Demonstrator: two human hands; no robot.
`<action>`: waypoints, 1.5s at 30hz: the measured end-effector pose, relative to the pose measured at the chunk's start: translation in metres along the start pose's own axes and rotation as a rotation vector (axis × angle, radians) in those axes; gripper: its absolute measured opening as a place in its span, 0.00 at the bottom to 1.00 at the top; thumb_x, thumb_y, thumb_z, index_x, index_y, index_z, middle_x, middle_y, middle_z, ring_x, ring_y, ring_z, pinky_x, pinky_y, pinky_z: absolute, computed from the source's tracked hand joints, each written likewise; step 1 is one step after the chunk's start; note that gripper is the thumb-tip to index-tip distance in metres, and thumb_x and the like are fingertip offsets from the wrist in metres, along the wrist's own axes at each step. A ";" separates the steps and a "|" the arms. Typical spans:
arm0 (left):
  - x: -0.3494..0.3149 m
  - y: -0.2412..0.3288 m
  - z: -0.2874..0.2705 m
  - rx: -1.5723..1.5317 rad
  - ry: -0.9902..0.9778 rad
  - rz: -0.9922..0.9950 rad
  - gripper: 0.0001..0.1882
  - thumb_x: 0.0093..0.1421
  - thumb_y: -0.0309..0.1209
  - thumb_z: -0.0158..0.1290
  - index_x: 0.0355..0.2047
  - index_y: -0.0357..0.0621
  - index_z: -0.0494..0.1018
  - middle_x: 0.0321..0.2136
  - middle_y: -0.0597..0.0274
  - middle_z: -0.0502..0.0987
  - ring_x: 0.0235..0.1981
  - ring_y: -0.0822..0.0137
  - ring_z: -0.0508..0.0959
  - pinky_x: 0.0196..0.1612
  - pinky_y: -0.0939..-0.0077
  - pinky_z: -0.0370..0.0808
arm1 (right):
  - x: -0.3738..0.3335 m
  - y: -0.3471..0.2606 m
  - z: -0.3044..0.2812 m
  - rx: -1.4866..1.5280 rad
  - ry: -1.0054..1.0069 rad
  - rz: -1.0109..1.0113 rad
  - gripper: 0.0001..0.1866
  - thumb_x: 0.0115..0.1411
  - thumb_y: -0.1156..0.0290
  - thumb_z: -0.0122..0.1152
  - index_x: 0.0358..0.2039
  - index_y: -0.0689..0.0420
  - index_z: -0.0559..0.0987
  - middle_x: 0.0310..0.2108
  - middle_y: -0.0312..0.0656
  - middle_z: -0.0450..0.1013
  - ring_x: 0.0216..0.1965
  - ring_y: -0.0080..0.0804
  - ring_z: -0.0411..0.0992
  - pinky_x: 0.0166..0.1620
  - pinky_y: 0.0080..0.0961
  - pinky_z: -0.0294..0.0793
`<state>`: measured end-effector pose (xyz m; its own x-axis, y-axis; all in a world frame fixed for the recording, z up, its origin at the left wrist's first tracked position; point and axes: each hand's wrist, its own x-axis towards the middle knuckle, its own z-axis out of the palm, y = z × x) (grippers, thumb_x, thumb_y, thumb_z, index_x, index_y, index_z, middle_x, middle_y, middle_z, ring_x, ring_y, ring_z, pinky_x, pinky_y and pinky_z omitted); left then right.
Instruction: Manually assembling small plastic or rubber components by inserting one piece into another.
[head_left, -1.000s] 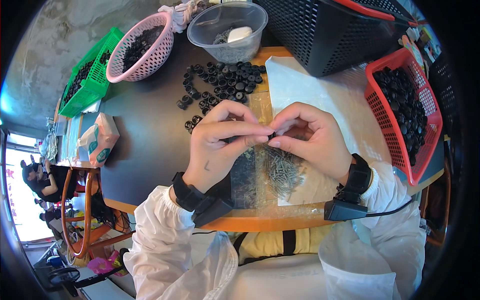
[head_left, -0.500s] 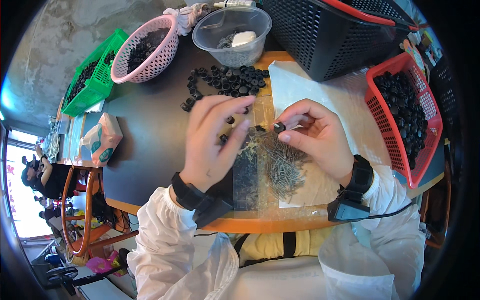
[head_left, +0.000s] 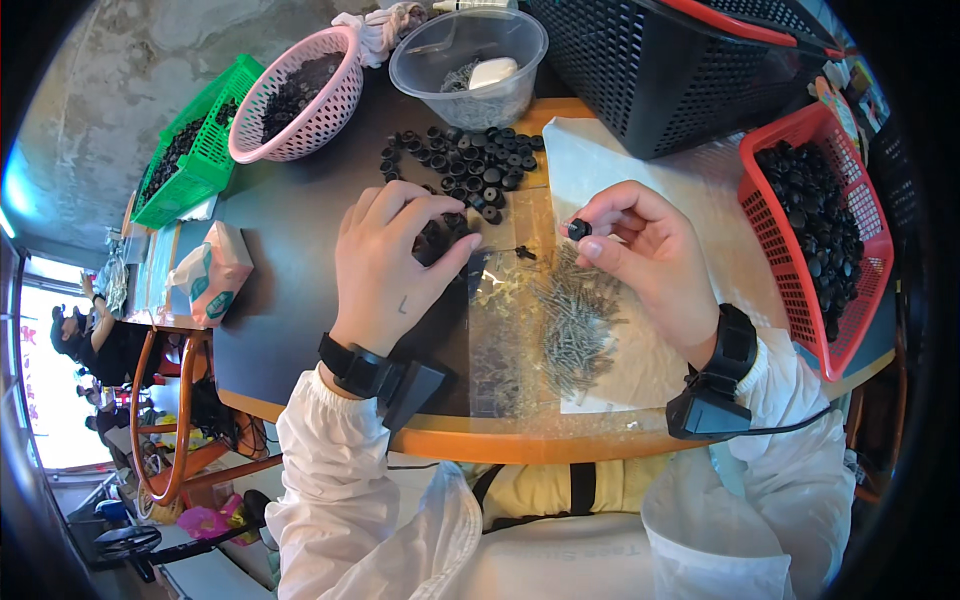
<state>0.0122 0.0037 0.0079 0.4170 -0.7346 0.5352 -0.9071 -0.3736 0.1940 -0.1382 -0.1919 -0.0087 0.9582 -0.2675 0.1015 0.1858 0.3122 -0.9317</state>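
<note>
Between the thumb and fingertips of my right hand is a small round black plastic cap. My left hand hovers low over the dark tabletop, its thumb and fingers apart, with several loose black caps under and between them. Beyond it spreads a cluster of black caps, some with their hollow side up. Near the right hand lies a heap of thin grey metal screws or nails. A small dark piece sits between the two hands.
A red basket of black parts stands at the right, a large black crate behind it. A clear tub, a pink colander and a green basket line the back. A tissue pack lies left.
My left hand has moved left and down toward the loose caps, away from the right hand. The right hand keeps its cap, raised slightly. The small dark piece now shows between them.
</note>
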 end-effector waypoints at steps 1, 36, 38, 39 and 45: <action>0.000 -0.002 0.001 0.001 -0.001 0.002 0.12 0.44 0.30 0.65 0.30 0.49 0.77 0.29 0.66 0.72 0.33 0.62 0.73 0.37 0.68 0.70 | 0.000 0.000 0.000 -0.016 0.004 0.023 0.11 0.57 0.81 0.62 0.40 0.60 0.74 0.37 0.34 0.73 0.41 0.18 0.71 0.46 0.17 0.72; -0.007 0.026 0.008 -0.689 -0.088 0.058 0.22 0.37 0.30 0.72 0.32 0.38 0.76 0.29 0.58 0.79 0.30 0.68 0.78 0.33 0.77 0.75 | -0.009 0.001 0.012 -0.393 -0.111 -0.049 0.10 0.54 0.80 0.64 0.38 0.62 0.78 0.34 0.37 0.76 0.35 0.19 0.74 0.40 0.18 0.77; -0.008 0.026 0.008 -0.688 -0.084 0.057 0.22 0.37 0.30 0.72 0.32 0.38 0.76 0.29 0.58 0.79 0.30 0.68 0.78 0.33 0.78 0.75 | -0.009 0.001 0.012 -0.383 -0.108 -0.052 0.10 0.54 0.80 0.64 0.38 0.62 0.78 0.33 0.37 0.76 0.35 0.19 0.74 0.40 0.18 0.77; -0.008 0.026 0.008 -0.687 -0.087 0.043 0.22 0.37 0.30 0.72 0.32 0.39 0.76 0.29 0.58 0.79 0.29 0.68 0.78 0.33 0.77 0.75 | -0.009 0.001 0.012 -0.381 -0.109 -0.051 0.10 0.54 0.80 0.64 0.38 0.62 0.78 0.33 0.37 0.76 0.35 0.19 0.74 0.40 0.18 0.77; -0.008 0.024 0.007 -0.652 -0.083 0.066 0.21 0.37 0.30 0.72 0.31 0.39 0.76 0.29 0.58 0.79 0.28 0.68 0.77 0.32 0.77 0.74 | -0.008 0.002 0.012 -0.403 -0.119 -0.071 0.10 0.54 0.79 0.65 0.37 0.61 0.78 0.33 0.37 0.76 0.35 0.20 0.74 0.39 0.18 0.77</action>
<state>-0.0130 -0.0033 0.0023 0.3389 -0.7951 0.5029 -0.7690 0.0738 0.6349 -0.1432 -0.1780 -0.0070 0.9690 -0.1613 0.1874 0.1746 -0.0904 -0.9805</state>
